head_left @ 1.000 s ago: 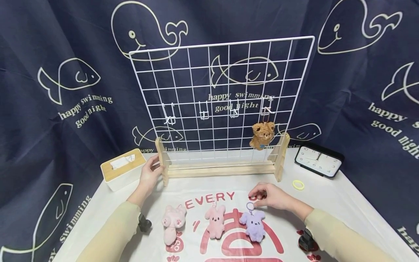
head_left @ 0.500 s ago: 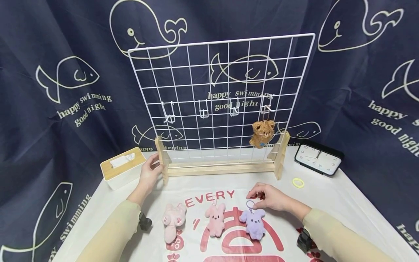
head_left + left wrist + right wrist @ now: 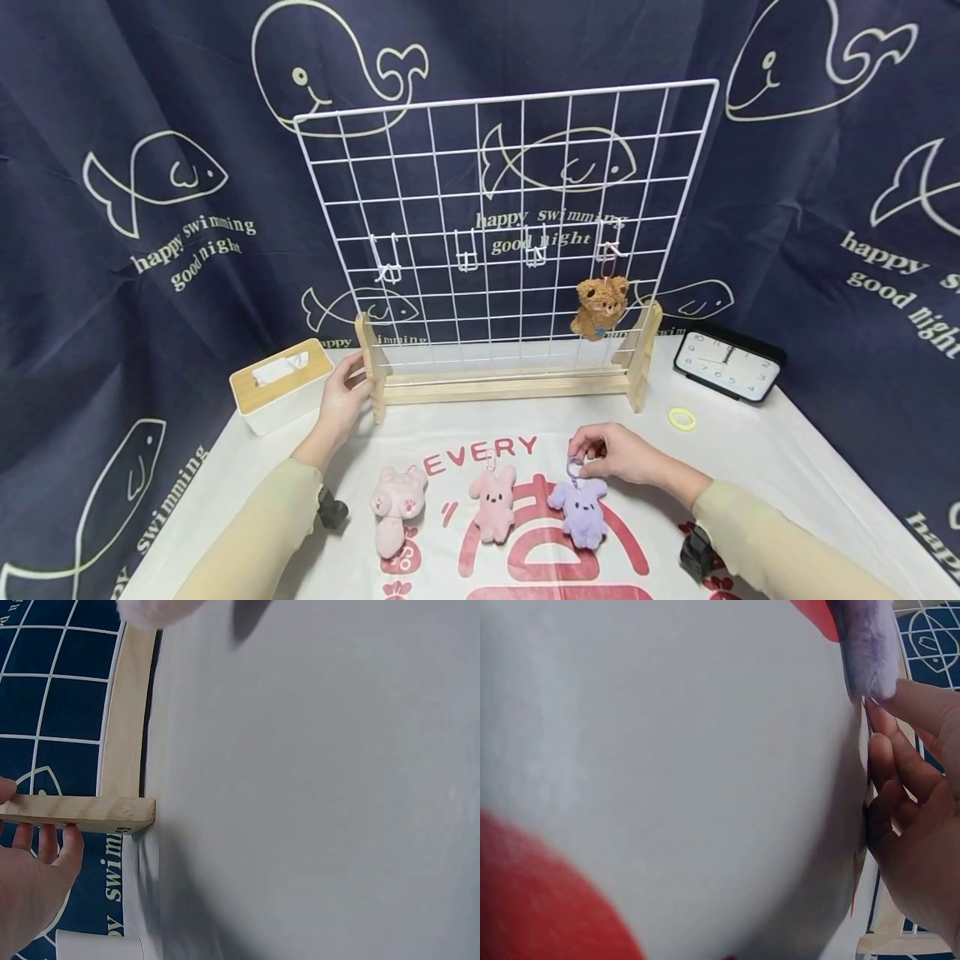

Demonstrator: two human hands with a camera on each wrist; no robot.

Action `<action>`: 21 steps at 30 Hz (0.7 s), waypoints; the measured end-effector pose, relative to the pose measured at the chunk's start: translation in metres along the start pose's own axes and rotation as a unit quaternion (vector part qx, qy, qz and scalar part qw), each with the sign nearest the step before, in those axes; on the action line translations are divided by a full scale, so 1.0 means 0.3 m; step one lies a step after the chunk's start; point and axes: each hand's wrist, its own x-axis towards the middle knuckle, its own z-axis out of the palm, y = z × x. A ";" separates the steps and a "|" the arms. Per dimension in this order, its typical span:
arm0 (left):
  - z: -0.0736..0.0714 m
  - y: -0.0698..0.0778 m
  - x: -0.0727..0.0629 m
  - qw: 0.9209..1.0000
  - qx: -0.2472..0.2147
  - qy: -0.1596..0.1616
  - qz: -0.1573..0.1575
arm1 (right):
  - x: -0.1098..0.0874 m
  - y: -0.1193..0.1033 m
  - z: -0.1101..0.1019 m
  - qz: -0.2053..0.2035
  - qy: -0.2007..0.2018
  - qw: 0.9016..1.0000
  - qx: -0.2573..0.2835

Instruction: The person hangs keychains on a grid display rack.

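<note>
My left hand (image 3: 347,402) grips the left wooden foot (image 3: 370,367) of a white wire grid rack (image 3: 501,175); in the left wrist view the thumb is on one side of the wood (image 3: 82,811) and the fingers on the other. My right hand (image 3: 617,450) pinches the metal ring (image 3: 575,467) of a purple plush puppy keychain (image 3: 583,512), which lies face up on the table. The right wrist view has the thumb and fingertips low against the cloth beside the purple plush (image 3: 874,652). A brown bear keychain (image 3: 601,307) hangs from the rightmost hook (image 3: 609,250).
A pink bunny keychain (image 3: 494,505) and a pale pink plush keychain (image 3: 397,500) lie left of the purple one. Three white hooks, one of them the leftmost hook (image 3: 387,271), hold nothing. A tissue box (image 3: 281,387), black clock (image 3: 727,363) and yellow ring (image 3: 682,418) stand around the rack.
My right fingertips have closed in on the purple keychain's ring, from beside it to over its edge. The left hand keeps its grip on the rack's foot.
</note>
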 end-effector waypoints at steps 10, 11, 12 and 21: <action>-0.002 -0.016 0.004 1.000 -0.007 0.000 0.007 | -0.002 -0.001 -0.026 0.000 0.008 0.999 0.038; -0.002 -0.017 0.004 1.000 -0.007 0.001 0.009 | -0.002 -0.004 -0.027 -0.001 0.008 0.999 0.043; -0.001 -0.016 0.003 1.000 -0.008 0.001 0.010 | -0.001 -0.007 -0.028 0.000 0.005 0.998 0.056; 0.002 0.045 -0.020 1.000 -0.009 -0.008 -0.010 | -0.003 -0.028 -0.036 0.010 -0.001 0.994 0.112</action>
